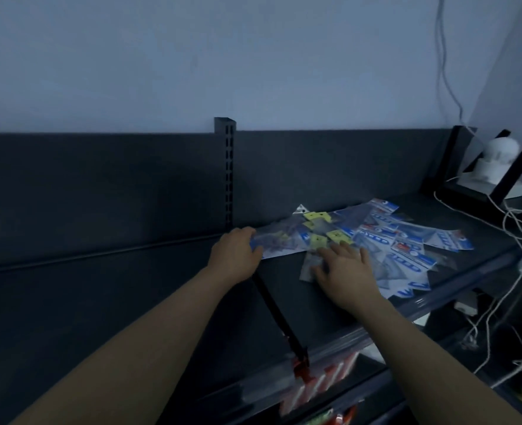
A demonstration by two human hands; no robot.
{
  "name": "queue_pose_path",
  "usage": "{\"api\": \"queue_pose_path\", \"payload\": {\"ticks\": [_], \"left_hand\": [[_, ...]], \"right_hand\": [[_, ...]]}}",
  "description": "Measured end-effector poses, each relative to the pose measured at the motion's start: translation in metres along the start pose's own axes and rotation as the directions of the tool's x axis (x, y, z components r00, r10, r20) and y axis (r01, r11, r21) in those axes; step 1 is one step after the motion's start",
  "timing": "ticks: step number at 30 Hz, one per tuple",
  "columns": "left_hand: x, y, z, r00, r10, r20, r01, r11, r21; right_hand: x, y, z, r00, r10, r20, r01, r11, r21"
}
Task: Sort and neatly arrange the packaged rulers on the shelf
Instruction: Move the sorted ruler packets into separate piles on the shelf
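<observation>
Left hand [235,253]: fingers curled over the near-left end of a long packet [273,245] and gripping it, though blur hides the fingertips. Right hand [342,268]: wide, fingers spread and pressed flat on top of the packets, thumb on a small packet [308,266] at its 9 o'clock.

The pile of packaged rulers [407,240] fans out from the right hand between 12 and 3 o'clock. It is loose and overlapping, with packets at mixed angles and some hanging near the front edge. Yellow-tagged packets [318,216] sit at 11 o'clock of the right hand, mixed in among the blue-and-white ones. Everything lies on the dark shelf [161,286], in the right-hand bay.

A black divider [272,305] runs from under the left hand toward 5 o'clock, and a slotted post [228,167] stands at 12 o'clock of the left hand. White cables [514,222] and a white device [495,161] are at far 2 o'clock, well apart from the pile.

Step, as judged: early sorting. One packet is being drawn out while the rest are pinned down, and nothing is grouped yet. The next move likely calls for sliding the long packet clear toward 9 o'clock, keeping the pile pinned, then starting separate stacks by type with edges squared. Risk: slick packets sliding off the front edge.
</observation>
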State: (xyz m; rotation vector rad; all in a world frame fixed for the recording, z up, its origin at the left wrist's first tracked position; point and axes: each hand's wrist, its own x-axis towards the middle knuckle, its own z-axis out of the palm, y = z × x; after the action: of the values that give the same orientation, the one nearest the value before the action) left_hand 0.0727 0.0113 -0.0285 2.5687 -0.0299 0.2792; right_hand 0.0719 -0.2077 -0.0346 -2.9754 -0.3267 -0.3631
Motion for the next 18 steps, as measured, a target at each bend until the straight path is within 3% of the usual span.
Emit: {"api": "queue_pose_path", "payload": {"ticks": [4, 8, 13, 18], "left_hand": [[0.042, 0.003, 0.015, 0.993, -0.069, 0.098, 0.058, 0.992, 0.108], [0.073, 0.011, 0.028, 0.955, -0.198, 0.223, 0.154, 0.967, 0.201], [0.08, 0.022, 0.034, 0.935, -0.292, 0.2, 0.21, 0.913, 0.351], [0.083, 0.017, 0.027, 0.907, -0.326, 0.267, 0.289, 0.942, 0.17]], "right_hand": [[0.005, 0.015, 0.016, 0.996, 0.033, 0.085, -0.037, 0.998, 0.043], [0.008, 0.017, 0.022, 0.998, 0.034, 0.06, -0.038, 0.996, 0.077], [0.01, 0.02, 0.025, 0.999, 0.034, 0.036, -0.038, 0.994, 0.099], [0.013, 0.022, 0.027, 0.998, 0.039, 0.046, -0.044, 0.991, 0.124]]}}
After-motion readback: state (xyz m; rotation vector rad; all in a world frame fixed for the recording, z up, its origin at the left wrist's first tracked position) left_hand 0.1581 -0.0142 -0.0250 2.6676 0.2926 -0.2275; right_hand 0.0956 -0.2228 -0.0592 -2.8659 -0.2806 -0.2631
